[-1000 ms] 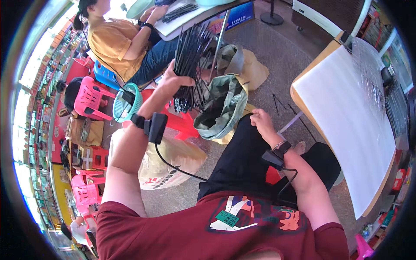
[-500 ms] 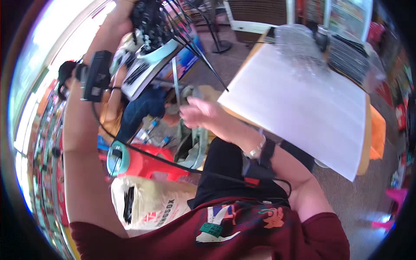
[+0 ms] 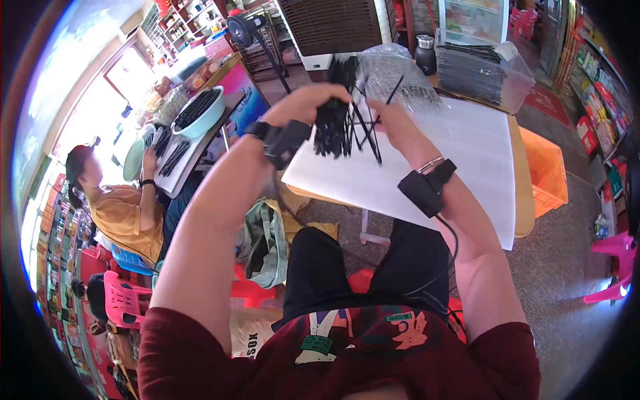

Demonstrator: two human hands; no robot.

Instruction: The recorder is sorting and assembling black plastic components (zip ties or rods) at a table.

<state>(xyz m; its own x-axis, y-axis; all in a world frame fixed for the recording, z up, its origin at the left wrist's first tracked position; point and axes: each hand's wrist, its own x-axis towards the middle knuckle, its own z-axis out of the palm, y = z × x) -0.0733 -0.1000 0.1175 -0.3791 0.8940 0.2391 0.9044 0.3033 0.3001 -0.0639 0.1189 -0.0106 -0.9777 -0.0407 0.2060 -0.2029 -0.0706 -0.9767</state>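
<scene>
A cluttered shop with a speckled floor (image 3: pixel 560 280) spreads around both hands, and a white-topped surface (image 3: pixel 460 173) lies beneath and to the right of them. The left hand (image 3: pixel 316 97) is curled narrowly around a bundle of thin black strips (image 3: pixel 333 130), which hangs below its fingers and also sticks up above them, over the left part of that surface; whether the lower ends touch it, I cannot tell. Just right of the left hand, a few loose black strips (image 3: pixel 375 149) cross one another at odd angles. The right hand (image 3: pixel 390 120) is right beside these, its fingertips turned toward the left hand; blur and overlap hide whether it grips any of them.

Beyond the hands, near the right one, lies crumpled clear plastic (image 3: pixel 393 73), with a dark bottle (image 3: pixel 425 57) behind it. Farther to the right hand's upper right, a clear box (image 3: pixel 470 77) holds more black strips. Well to its right and lower, an orange crate (image 3: pixel 543 173) is next to the surface.

Well to the left of the left hand, a co-worker in an orange top (image 3: pixel 123 217) sits at another surface, near a pale blue basin (image 3: pixel 208 119) of black strips. Below the left hand, a grey-green sack (image 3: pixel 267 243) gapes upward.
</scene>
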